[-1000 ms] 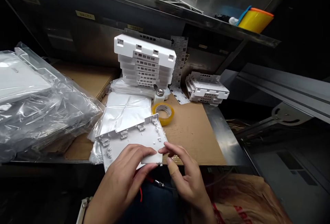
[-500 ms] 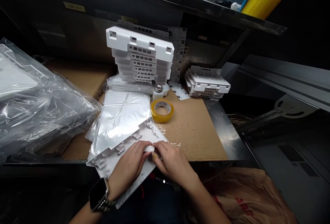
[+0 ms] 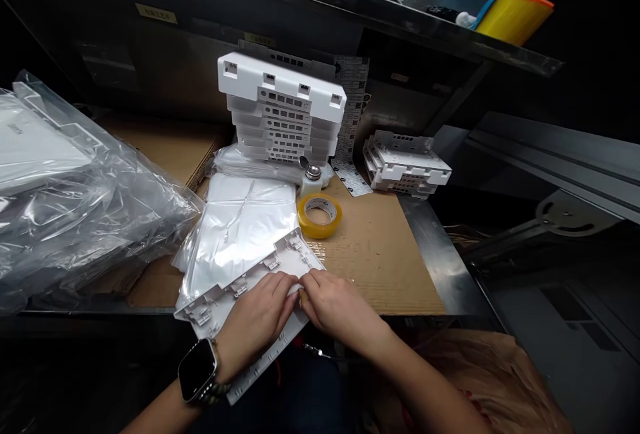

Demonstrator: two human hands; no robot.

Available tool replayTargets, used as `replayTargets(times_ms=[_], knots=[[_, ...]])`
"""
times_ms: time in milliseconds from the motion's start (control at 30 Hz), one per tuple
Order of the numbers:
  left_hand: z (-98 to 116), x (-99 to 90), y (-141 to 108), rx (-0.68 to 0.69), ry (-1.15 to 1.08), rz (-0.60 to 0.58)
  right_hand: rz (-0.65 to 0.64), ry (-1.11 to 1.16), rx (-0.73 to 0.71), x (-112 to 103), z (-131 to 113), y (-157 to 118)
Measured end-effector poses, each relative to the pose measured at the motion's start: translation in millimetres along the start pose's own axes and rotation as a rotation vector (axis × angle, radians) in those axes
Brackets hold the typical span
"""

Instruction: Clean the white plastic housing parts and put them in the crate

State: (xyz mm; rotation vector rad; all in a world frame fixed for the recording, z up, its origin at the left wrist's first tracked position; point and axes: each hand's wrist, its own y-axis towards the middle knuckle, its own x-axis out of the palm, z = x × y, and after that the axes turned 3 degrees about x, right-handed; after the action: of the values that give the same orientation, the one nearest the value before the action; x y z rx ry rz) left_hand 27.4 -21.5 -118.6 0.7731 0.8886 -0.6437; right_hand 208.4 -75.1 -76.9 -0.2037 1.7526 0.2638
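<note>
Both hands meet over a white plastic housing panel (image 3: 290,262), which lies at a slant with its clips and ribs facing up. My left hand (image 3: 263,307), a watch on its wrist, pinches a small white piece (image 3: 295,289) from the left. From the other side, the fingertips of my right hand (image 3: 337,301) close on the same piece. Fingers cover most of it, so its kind is unclear. Under the panel's upper edge lies a stack of clear plastic bags (image 3: 240,221). A roll of yellow tape (image 3: 320,229) sits just beyond the panel.
Behind the tape stands a small bottle with a metal top (image 3: 312,182). White slotted housings (image 3: 283,111) are stacked at the back, with a smaller stack (image 3: 407,167) to the right. Bagged white parts (image 3: 90,201) fill the left. Cardboard (image 3: 380,254) covers the bench.
The view has shifted slightly, so the bench things appear a little further right. Both hands stay pinched together, and less of the white piece shows between the fingers.
</note>
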Motion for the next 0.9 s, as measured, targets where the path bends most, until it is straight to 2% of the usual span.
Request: replayTargets(times_ms=[233,467,600,700,767,833,900], knots=[[1.4,7.6,-1.4,-0.076,-0.021,0.038,0.139,0.127,-0.01,19.2,9.5,1.2],[-4.0,8.0,-3.2,-0.176,-0.218,0.051,0.396,0.523,0.124,53.0,3.8,9.2],[-9.4,2.9,-2.1,-0.251,-0.285,0.043,0.578,0.752,0.212,48.9,13.9,9.7],[-13.3,-1.4,-0.9,-0.31,-0.299,0.031,0.831,0.835,0.304,23.2,38.3,-7.5],[-16.8,-2.6,-1.8,-0.335,-0.308,0.031,1.066,0.805,0.358,-4.0,57.0,-28.9],[-21.8,-1.1,-5.8,-0.341,-0.322,0.042,1.399,0.618,0.435,-34.8,74.6,-55.1],[-29.7,4.2,-12.2,-0.334,-0.344,0.061,1.736,0.293,0.52,-62.9,93.0,-82.7]])
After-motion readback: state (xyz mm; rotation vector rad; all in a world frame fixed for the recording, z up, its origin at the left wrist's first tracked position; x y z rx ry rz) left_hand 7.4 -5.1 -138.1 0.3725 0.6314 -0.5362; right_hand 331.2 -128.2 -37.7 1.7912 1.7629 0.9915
